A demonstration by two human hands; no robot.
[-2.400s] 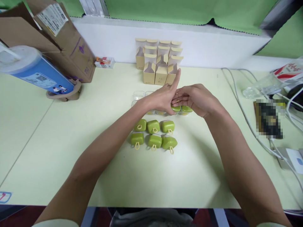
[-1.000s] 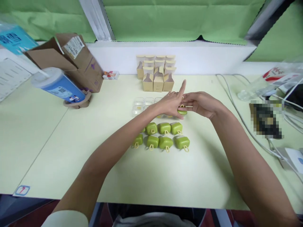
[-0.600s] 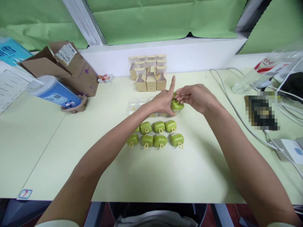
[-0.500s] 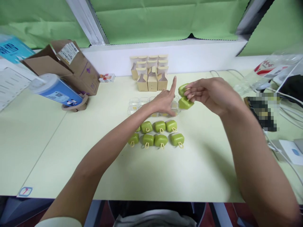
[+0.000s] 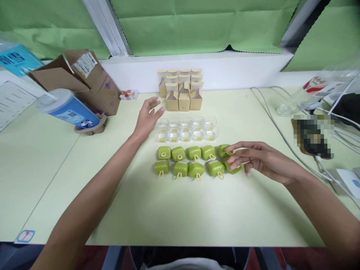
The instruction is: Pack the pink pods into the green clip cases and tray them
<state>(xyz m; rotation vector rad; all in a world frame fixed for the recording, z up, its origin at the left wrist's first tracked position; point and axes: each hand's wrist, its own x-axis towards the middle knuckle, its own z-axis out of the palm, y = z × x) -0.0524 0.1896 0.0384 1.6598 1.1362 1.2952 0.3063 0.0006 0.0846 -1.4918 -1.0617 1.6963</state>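
Observation:
Two rows of small rounded green cases, each with a cream loop, lie on the table. At the right end of these rows is my right hand, fingers apart, partly covering an upper green case and a lower green case. Whether the fingertips touch them I cannot tell. Behind the cases, small clear plastic cups with yellow spots stand in two rows. My left hand hovers at their left end, open and holding nothing, near several small tan cardboard boxes with raised flaps.
On the left are a large open carton, a blue tissue canister in a brown holder and a small red-and-white box. A clear bottle, white cables and a blurred dark item occupy the right side.
My right hand has lowered toward me and set two green cases at the right end of the rows. My left hand has moved left, away from above the clear cups.

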